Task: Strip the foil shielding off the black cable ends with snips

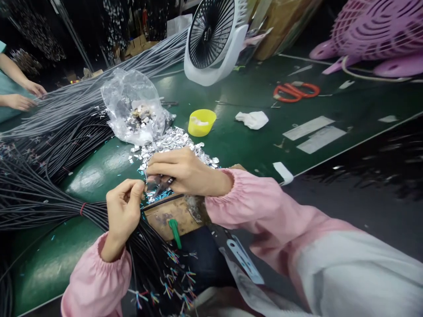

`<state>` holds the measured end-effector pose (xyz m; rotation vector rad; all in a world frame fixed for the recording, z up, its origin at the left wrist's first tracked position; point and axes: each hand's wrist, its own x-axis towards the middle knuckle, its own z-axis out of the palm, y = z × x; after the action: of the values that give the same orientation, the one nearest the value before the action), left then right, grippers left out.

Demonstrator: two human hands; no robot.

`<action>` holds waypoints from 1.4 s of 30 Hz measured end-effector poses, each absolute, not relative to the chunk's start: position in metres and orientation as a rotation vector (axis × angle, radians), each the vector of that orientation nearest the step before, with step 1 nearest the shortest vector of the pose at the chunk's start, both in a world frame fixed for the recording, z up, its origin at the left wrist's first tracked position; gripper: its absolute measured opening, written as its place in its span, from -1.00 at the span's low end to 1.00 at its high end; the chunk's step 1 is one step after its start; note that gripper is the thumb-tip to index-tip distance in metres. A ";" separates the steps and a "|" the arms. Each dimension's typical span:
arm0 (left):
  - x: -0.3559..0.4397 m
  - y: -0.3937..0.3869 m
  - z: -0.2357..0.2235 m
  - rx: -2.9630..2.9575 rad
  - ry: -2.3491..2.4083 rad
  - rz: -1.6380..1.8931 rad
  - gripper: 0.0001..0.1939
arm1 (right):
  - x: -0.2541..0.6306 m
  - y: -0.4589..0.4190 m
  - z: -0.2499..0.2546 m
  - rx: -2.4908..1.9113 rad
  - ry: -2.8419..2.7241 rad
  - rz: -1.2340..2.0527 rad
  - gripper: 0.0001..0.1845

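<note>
My left hand [124, 209] is closed in a pinch, its fingertips around what looks like a thin cable end, mostly hidden. My right hand [185, 169] grips small dark metal snips [161, 187], whose blades point toward the left fingertips; the fingers cover part of them. Beneath the left wrist runs a bundle of black cables [66, 204], tied with a red band [82, 208]. Their stripped ends [172, 275] fan out in coloured wires toward my lap. Silver foil scraps [175, 140] pile up behind the right hand, with blue bits of insulation [160, 193] below it.
A clear plastic bag [132, 105] of scraps, a yellow cup [202, 123] and a white fan [211, 39] stand on the green table [238, 152]. Orange-handled scissors [295, 91] and a pink fan [380, 35] are at right. Another person's hands [24, 94] touch grey cables [148, 55] at left.
</note>
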<state>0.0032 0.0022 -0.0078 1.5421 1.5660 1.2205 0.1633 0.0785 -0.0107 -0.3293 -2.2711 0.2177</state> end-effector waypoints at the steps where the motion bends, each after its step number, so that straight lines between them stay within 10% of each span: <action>1: 0.003 0.002 -0.008 1.529 1.570 1.199 -0.67 | 0.163 0.078 -0.010 -0.322 -2.285 0.238 -0.80; 7: 0.000 0.002 -0.005 1.448 1.445 1.120 -0.56 | 0.160 0.078 -0.006 -0.217 -2.188 0.739 -0.76; 20: 0.001 0.008 -0.012 1.237 1.490 1.122 -0.47 | 0.153 0.074 -0.021 -0.304 -2.277 0.009 -0.81; 42: 0.005 0.004 -0.007 1.241 1.454 1.202 -0.49 | 0.146 0.082 -0.013 -0.592 -1.602 1.148 -0.54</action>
<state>0.0046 0.0037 -0.0072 1.2413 1.4538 1.2021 0.1461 0.0822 -0.0134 -0.5915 -1.6019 1.1482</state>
